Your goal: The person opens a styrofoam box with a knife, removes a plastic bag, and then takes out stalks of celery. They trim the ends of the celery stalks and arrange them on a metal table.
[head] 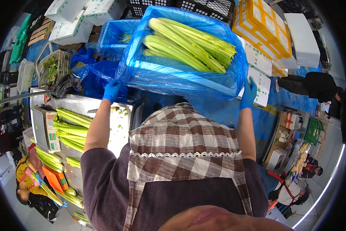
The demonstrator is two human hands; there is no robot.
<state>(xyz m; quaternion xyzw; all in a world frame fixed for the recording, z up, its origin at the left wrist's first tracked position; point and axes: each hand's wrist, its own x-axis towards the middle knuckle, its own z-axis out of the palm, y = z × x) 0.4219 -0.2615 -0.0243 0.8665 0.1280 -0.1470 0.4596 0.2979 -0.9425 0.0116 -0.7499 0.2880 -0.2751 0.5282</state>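
Note:
Several celery bunches [187, 46] lie together in a crate before me, their leafy ends to the right. A clear blue plastic liner [184, 82] covers the crate's walls and hangs over its rim. My left hand [112, 90], in a blue glove, has its fingers closed on the liner's gathered edge at the near left corner. At the right end, my right hand [249, 92], also gloved in blue, is against the outside of the liner. Its fingers point up along the side, and whether they pinch the film is hidden.
On my left, a steel table [121, 141] holds a weighing scale [42, 130], a knife [92, 111], celery and trimmings. A co-worker [31, 176] handles celery farther along. Taped foam boxes [262, 29] stand right of the crate; a smaller blue-lined crate [112, 34] is at its left.

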